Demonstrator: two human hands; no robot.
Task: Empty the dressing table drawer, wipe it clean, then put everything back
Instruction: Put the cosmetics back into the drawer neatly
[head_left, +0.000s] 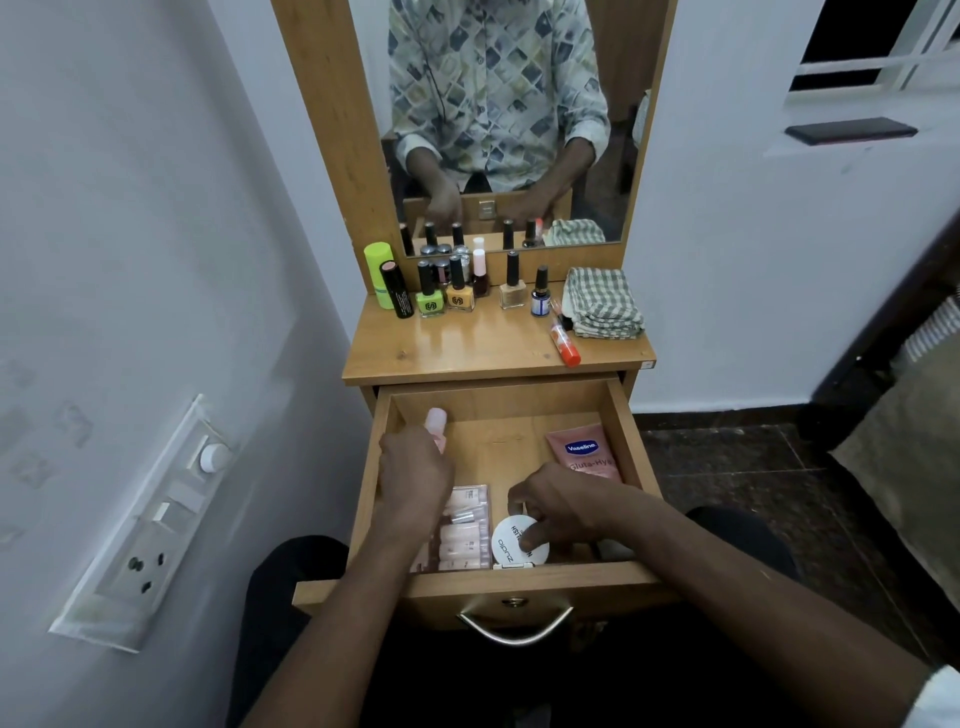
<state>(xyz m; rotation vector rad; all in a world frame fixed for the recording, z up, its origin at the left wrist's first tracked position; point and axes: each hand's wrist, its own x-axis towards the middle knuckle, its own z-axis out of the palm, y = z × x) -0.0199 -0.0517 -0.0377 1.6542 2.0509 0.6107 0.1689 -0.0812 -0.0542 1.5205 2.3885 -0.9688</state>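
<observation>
Drawer pulled out, pale wood-grain laminate, curved metal handle in front. Left hand curled around a pink plastic bottle at the back-left; label unreadable. Right hand pinches a round white compact, thumb on the lid, which reads "zudio". Beyond the right fingers lies a pink tube marked "Vaseline Gluta-Hya". Just under the left fingers, a clear pack of small pink bottles. Checked folded cloth on the glossy tabletop.
</observation>
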